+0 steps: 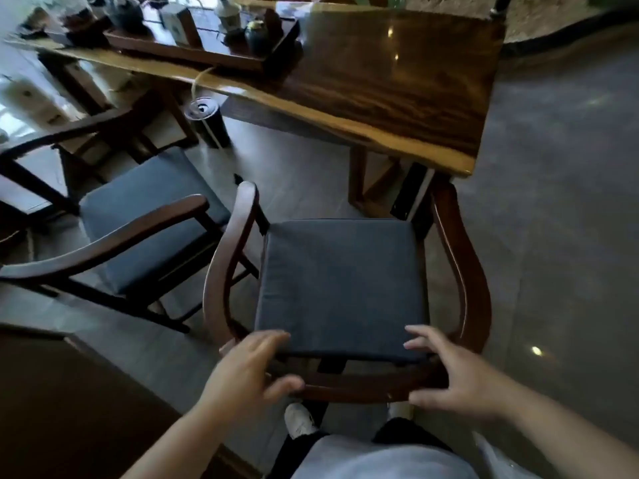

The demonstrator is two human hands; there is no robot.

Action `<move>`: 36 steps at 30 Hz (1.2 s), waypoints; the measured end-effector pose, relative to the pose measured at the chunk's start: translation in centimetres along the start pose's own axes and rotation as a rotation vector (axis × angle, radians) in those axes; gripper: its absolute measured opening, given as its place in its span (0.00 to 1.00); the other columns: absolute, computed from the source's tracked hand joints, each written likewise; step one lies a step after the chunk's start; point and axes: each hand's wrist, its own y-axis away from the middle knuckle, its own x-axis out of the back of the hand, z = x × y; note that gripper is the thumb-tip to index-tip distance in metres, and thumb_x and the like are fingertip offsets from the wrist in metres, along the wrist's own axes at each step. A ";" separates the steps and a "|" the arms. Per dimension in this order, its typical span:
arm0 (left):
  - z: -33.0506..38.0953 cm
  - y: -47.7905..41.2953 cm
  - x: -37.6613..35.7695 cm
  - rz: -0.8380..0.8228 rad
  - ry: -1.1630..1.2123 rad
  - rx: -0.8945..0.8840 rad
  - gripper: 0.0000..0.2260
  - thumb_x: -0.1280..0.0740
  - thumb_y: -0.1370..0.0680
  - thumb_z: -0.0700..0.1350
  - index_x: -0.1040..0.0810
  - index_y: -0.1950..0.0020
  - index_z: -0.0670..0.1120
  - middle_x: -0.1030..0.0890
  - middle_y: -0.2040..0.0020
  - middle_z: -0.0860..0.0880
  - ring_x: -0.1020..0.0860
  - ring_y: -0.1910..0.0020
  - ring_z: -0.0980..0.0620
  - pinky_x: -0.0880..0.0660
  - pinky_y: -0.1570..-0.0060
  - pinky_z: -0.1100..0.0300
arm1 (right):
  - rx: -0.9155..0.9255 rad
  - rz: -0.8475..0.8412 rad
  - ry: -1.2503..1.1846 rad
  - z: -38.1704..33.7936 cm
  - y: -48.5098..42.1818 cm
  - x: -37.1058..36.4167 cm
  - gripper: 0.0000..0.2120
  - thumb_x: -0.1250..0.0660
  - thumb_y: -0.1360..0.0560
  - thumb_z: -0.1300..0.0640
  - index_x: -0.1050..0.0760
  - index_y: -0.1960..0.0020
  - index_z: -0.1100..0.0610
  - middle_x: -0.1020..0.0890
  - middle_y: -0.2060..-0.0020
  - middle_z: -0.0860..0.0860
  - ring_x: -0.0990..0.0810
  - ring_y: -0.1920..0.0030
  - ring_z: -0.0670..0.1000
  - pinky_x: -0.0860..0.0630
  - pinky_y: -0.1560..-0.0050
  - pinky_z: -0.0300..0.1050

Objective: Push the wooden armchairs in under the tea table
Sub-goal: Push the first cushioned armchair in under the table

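A wooden armchair (463, 271) with a dark grey seat cushion (342, 288) stands right in front of me, facing the glossy wooden tea table (397, 81). Its front reaches the table's near corner, while most of the seat is out from under the top. My left hand (249, 371) and my right hand (449, 378) are at the curved back rail, fingers spread over the cushion's rear edge, thumbs by the rail, not closed on it. A second armchair (148, 209) with the same kind of cushion stands to the left, turned at an angle and away from the table.
A dark tea tray (193, 50) with pots and jars sits on the table's left part. A black cylinder (207, 122) stands on the floor by the table leg. Dark furniture (69, 392) fills the lower left. My white shoe (299, 420) is behind the chair. Grey floor extends to the right.
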 end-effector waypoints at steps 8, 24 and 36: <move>-3.2 -0.8 -4.6 -0.103 -0.412 -0.462 0.20 0.26 0.36 0.59 0.23 0.47 0.53 0.16 0.53 0.55 0.18 0.57 0.52 0.22 0.63 0.60 | 0.068 0.142 0.611 1.2 -2.0 -5.5 0.29 0.29 0.41 0.60 0.21 0.40 0.49 0.16 0.47 0.47 0.18 0.47 0.52 0.23 0.43 0.49; -7.1 -5.6 1.5 -0.360 -0.573 -0.392 0.08 0.38 0.23 0.46 0.25 0.45 0.53 0.19 0.50 0.54 0.21 0.50 0.51 0.24 0.52 0.51 | 0.177 0.425 0.563 -2.4 -5.7 -8.0 0.16 0.27 0.41 0.59 0.18 0.55 0.48 0.15 0.61 0.42 0.17 0.61 0.48 0.23 0.58 0.45; -11.4 -11.7 9.6 -0.232 -0.561 -0.394 0.05 0.31 0.26 0.48 0.21 0.52 0.51 0.17 0.55 0.52 0.20 0.54 0.48 0.24 0.58 0.53 | 0.171 0.408 0.634 -7.6 -13.8 -8.7 0.11 0.29 0.31 0.46 0.21 0.51 0.48 0.15 0.60 0.47 0.16 0.59 0.55 0.22 0.65 0.50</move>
